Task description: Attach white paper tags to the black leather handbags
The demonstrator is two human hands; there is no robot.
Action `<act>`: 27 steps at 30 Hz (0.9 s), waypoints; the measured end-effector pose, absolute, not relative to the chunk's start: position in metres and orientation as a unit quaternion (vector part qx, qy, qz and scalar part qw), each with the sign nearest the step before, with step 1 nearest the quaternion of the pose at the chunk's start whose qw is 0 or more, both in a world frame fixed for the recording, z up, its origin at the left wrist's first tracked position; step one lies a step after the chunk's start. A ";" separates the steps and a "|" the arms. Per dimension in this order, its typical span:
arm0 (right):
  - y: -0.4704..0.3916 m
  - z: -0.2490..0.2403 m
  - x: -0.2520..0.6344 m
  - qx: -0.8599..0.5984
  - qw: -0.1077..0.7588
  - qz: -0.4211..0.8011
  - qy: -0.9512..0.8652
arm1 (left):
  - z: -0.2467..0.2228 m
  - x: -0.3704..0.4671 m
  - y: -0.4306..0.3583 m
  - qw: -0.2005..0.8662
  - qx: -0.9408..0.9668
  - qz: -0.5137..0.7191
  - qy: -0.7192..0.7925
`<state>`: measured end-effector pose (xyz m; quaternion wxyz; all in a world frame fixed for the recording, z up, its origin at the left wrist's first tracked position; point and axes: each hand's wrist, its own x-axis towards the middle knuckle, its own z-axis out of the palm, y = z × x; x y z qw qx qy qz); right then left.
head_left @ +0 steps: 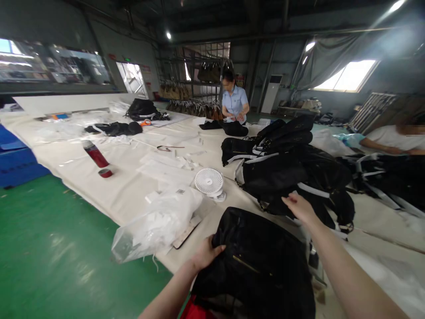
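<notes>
A black bag (pixel 262 266) with a gold zip on its face lies at the table's near edge, close to me. My left hand (pixel 207 254) grips its left side, thumb on top and the other fingers tucked out of sight behind the fabric. Above the bag's far right corner is my right hand (pixel 299 207), its fingers partly bent, near a pile of black bags (pixel 275 177) with white straps. Whether the right fingertips touch or pinch that pile I cannot make out.
A white fan (pixel 209 182) stands beyond the bag. Left of it lie a clear plastic bag (pixel 159 221), a red flask (pixel 95 154) and its cup (pixel 105 173) on the cream-covered table (pixel 133 195). One co-worker (pixel 235 99) is at the far side, another (pixel 395 139) at right.
</notes>
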<state>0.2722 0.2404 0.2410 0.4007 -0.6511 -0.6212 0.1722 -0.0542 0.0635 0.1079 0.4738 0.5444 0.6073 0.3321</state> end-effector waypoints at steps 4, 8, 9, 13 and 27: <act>0.135 0.185 0.280 -0.621 0.299 0.135 -0.712 | 0.138 -0.046 0.068 0.257 0.585 0.311 0.704; 0.047 0.142 0.269 -0.617 0.282 0.019 -0.734 | 0.177 -0.004 0.068 0.122 0.732 0.342 0.576; 0.034 0.131 0.265 -0.614 0.273 0.011 -0.740 | 0.181 0.008 0.068 0.119 0.770 0.324 0.536; 0.012 0.094 0.246 -0.610 0.239 0.017 -0.755 | 0.156 0.033 0.067 0.112 0.828 0.230 0.500; 0.084 0.114 0.221 -0.612 0.221 0.075 -0.755 | 0.088 0.031 0.117 0.044 0.778 0.195 0.596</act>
